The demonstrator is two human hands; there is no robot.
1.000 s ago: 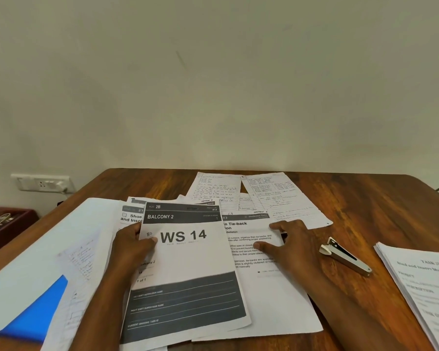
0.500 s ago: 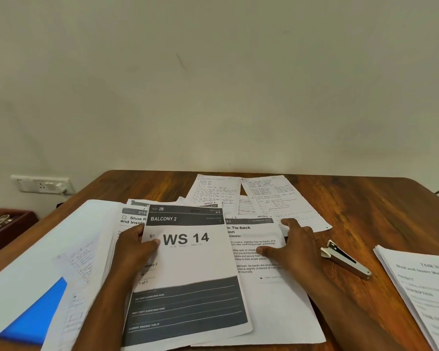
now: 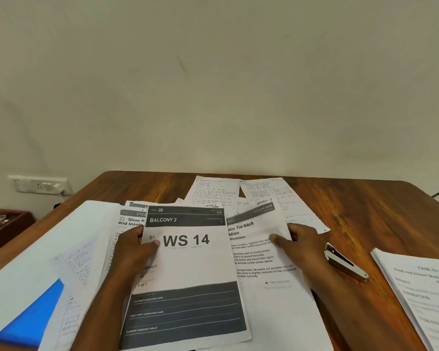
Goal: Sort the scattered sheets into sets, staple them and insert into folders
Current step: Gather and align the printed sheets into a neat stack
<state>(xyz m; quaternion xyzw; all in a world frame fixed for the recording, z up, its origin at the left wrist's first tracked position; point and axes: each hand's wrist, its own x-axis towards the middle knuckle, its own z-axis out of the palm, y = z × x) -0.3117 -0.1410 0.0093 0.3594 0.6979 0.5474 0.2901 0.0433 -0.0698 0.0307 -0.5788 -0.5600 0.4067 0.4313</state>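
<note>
The white printed sheet headed "BALCONY 2 / WS 14" (image 3: pixel 188 262), with dark bands across its top and bottom, lies on top of the pile in front of you. Your left hand (image 3: pixel 134 249) pinches its left edge, thumb on the printed face just beside the "WS", fingers tucked under the paper. To its right, partly under it, is the white sheet titled "…Tie-back" (image 3: pixel 266 249); your right hand (image 3: pixel 302 241) pinches this one near its upper right edge, thumb on top, and that corner is lifted off the pile. Under the left edge a sheet reading "Shoe R… and Insole" (image 3: pixel 131 221) peeks out. Behind them two handwritten lined pages (image 3: pixel 238 196) lie flat on the brown wooden table (image 3: pixel 365 214). Just beside your right wrist lies a small metal stapler (image 3: pixel 345 264). A stack of printed papers (image 3: pixel 421 295) sits at the right edge, and a white folder with a blue panel (image 3: pixel 36 287) at the left.
</note>
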